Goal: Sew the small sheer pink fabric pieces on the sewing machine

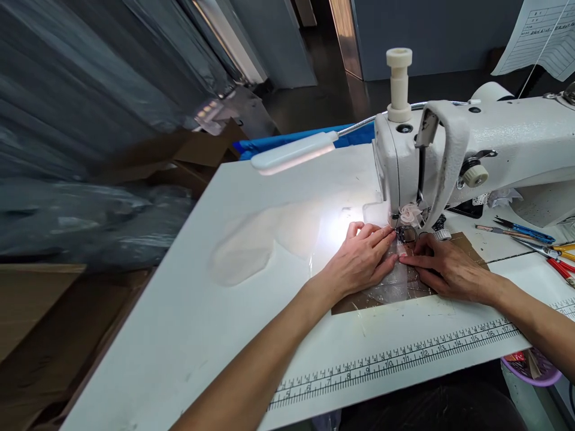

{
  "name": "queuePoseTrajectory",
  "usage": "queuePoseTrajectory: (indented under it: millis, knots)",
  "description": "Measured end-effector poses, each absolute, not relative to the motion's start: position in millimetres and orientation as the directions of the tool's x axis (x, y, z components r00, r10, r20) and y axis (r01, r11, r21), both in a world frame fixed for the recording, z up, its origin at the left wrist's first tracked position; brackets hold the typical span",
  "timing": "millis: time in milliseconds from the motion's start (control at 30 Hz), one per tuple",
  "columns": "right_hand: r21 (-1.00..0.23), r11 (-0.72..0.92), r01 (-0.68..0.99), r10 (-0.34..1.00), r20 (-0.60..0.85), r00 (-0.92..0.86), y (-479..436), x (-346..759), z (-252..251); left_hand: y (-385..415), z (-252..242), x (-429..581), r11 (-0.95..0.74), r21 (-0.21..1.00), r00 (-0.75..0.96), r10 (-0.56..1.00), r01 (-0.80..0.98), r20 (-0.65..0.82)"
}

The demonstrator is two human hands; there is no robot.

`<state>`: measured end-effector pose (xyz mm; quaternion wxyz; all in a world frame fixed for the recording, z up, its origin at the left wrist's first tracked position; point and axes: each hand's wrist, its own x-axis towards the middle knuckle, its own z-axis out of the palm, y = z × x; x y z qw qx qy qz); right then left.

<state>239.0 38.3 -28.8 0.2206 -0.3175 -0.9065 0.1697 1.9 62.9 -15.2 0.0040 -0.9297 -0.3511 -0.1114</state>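
My left hand (366, 260) lies flat with its fingers stretched out, pressing on a strip of sheer whitish fabric (398, 288) just left of the presser foot (405, 234). From the other side my right hand (451, 269) grips the edge of that fabric, its index finger beside a small pink bit near the needle area. The fabric rests over a brown sheet (348, 304) on the table. Above the foot, a pale pink ruffled flower (410, 214) sits on the white sewing machine (507, 134). My fingers partly cover the stitching spot.
A lit lamp (294, 152) shines over the white table (188, 335). Pale translucent pieces (245, 254) lie at left. Blue tweezers (525, 230) and red-handled cutters (559, 269) lie at right. A printed ruler (404, 362) runs along the front edge; a purple basket (541, 378) is below.
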Motion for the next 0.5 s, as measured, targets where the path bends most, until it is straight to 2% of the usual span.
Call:
queuePoseTrajectory:
  millis: [333,500]
  knots:
    - [-0.443,0.738,0.51,0.66,0.312,-0.684,37.9,239.7,-31.1,61.3,-15.0,3.0,-0.737,0.092,0.713,0.672,0.67,0.199]
    - [-0.437,0.731,0.524,0.668,0.299,-0.682,38.3,240.4,-29.6,58.5,-19.4,3.8,-0.736,0.051,0.702,0.662,0.675,0.264]
